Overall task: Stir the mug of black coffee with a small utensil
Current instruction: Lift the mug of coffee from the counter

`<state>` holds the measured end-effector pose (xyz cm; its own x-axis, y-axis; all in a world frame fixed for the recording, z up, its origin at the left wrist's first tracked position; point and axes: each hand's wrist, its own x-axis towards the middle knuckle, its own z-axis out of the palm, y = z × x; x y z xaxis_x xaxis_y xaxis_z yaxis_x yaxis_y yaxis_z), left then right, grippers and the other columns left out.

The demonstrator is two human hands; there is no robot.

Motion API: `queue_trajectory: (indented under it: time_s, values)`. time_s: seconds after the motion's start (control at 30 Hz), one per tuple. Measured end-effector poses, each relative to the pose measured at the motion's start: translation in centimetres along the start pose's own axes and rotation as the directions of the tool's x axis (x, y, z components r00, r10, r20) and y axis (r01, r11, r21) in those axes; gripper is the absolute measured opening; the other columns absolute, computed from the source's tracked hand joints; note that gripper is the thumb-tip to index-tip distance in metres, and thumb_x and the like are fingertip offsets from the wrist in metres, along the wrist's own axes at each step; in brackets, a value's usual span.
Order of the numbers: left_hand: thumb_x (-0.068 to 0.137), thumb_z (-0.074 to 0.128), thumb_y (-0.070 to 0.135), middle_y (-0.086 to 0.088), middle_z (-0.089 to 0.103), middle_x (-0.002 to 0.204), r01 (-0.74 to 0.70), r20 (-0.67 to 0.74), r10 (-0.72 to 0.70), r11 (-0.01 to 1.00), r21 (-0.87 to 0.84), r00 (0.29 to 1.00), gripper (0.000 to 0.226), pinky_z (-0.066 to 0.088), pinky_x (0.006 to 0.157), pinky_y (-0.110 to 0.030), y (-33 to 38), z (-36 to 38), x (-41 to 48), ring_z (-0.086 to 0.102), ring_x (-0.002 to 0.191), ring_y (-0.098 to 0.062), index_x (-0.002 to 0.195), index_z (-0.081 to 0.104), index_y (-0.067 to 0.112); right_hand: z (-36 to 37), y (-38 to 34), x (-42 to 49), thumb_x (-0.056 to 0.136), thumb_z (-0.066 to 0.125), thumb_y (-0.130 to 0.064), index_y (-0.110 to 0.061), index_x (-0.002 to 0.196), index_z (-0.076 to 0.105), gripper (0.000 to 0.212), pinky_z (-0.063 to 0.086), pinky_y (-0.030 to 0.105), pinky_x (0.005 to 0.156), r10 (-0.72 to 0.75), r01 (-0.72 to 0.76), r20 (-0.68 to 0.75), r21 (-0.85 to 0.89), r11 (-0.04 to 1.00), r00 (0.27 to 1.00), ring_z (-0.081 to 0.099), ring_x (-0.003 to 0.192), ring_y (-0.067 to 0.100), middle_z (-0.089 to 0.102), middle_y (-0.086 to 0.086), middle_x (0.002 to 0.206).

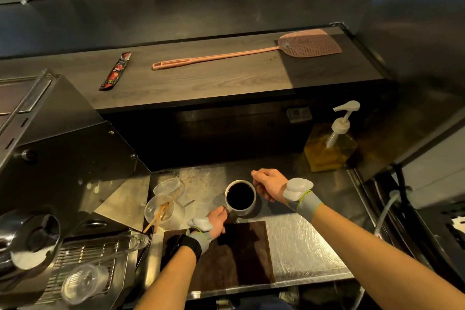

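Head view: white mug (241, 198) of black coffee (239, 195) standing on the metal table (302, 234), just beyond a dark mat (226, 259). Left hand (217, 220) wrapped around the mug's near left side, holding it still. Right hand (270, 184) curled at the right rim, maybe pinching something small; cannot tell. Best to keep the mug steady and stir slowly, no splashing. Wooden sticks (161, 214) in a plastic cup (163, 209) at left.
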<state>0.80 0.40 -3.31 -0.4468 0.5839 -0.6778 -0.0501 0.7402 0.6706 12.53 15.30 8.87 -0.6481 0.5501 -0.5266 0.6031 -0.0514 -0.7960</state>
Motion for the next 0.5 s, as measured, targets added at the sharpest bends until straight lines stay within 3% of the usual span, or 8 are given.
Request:
queue_trajectory:
  time_s: [0.07, 0.13, 0.2, 0.27, 0.4, 0.5]
  values:
    - [0.097, 0.033, 0.019, -0.036, 0.045, 0.13, -0.031, -0.005, 0.032, 0.999, 0.038, 0.999, 0.047, 0.03, 0.029, -0.009, -0.1, -0.2, 0.1, 0.042, 0.026, -0.001, 0.139, 0.025, -0.002, 0.0, 0.1, -0.2, 0.102, 0.04, -0.029, -0.015, 0.067, 0.048, 0.038, 0.029, 0.017, 0.036, 0.002, -0.002, -0.005, 0.012, 1.0, 1.0, 0.035, 0.043, 0.013, 0.045, 0.002, 0.055]
    - [0.097, 0.033, 0.018, -0.033, 0.054, 0.113, -0.044, -0.003, 0.044, 0.999, 0.031, 0.999, 0.038, 0.03, 0.03, -0.007, -0.1, -0.4, 0.0, 0.042, 0.027, -0.001, 0.127, 0.042, -0.003, 0.1, 0.2, -0.2, 0.102, 0.04, -0.028, -0.015, 0.066, 0.047, 0.039, 0.028, 0.018, 0.035, 0.011, -0.011, -0.008, 0.017, 1.0, 1.0, 0.035, 0.043, 0.014, 0.044, 0.002, 0.055]
    - [0.096, 0.034, 0.016, -0.012, 0.051, 0.08, -0.064, 0.008, 0.064, 0.998, 0.013, 0.998, 0.025, 0.029, 0.031, -0.007, 0.5, -0.5, -0.4, 0.042, 0.026, 0.0, 0.087, 0.056, 0.009, 0.1, 0.3, -0.2, 0.102, 0.04, -0.028, -0.015, 0.066, 0.047, 0.039, 0.027, 0.018, 0.034, 0.018, -0.018, -0.009, 0.024, 1.0, 1.0, 0.034, 0.043, 0.014, 0.044, 0.003, 0.055]
    - [0.096, 0.035, 0.016, -0.001, 0.043, 0.066, -0.082, -0.003, 0.082, 0.996, 0.019, 0.997, 0.032, 0.028, 0.033, -0.008, 0.8, -0.5, -0.3, 0.042, 0.027, 0.0, 0.066, 0.046, 0.018, -0.3, 0.4, -0.1, 0.102, 0.04, -0.027, -0.015, 0.066, 0.046, 0.039, 0.027, 0.017, 0.033, 0.021, -0.021, -0.012, 0.046, 0.999, 1.0, 0.034, 0.043, 0.014, 0.043, 0.003, 0.056]
    - [0.093, 0.04, 0.022, -0.002, 0.045, 0.058, -0.136, -0.075, 0.136, 0.991, 0.007, 0.988, 0.035, 0.032, 0.045, -0.022, 1.2, -0.2, -0.2, 0.04, 0.028, -0.002, 0.06, 0.049, 0.019, -1.7, 0.4, -0.5, 0.102, 0.039, -0.029, -0.016, 0.068, 0.048, 0.037, 0.03, 0.013, 0.035, 0.013, -0.012, -0.006, 0.061, 0.998, 1.0, 0.037, 0.045, 0.012, 0.045, 0.002, 0.057]
    - [0.095, 0.037, 0.014, -0.001, 0.049, 0.063, -0.161, -0.089, 0.159, 0.987, -0.009, 0.983, 0.036, 0.032, 0.039, -0.015, 2.4, 0.3, -0.7, 0.041, 0.029, -0.002, 0.062, 0.051, 0.017, -3.2, 0.7, -0.6, 0.101, 0.04, -0.035, -0.019, 0.07, 0.051, 0.036, 0.033, 0.019, 0.042, 0.03, -0.029, -0.037, 0.01, 1.0, 0.999, 0.041, 0.047, 0.012, 0.048, 0.0, 0.057]
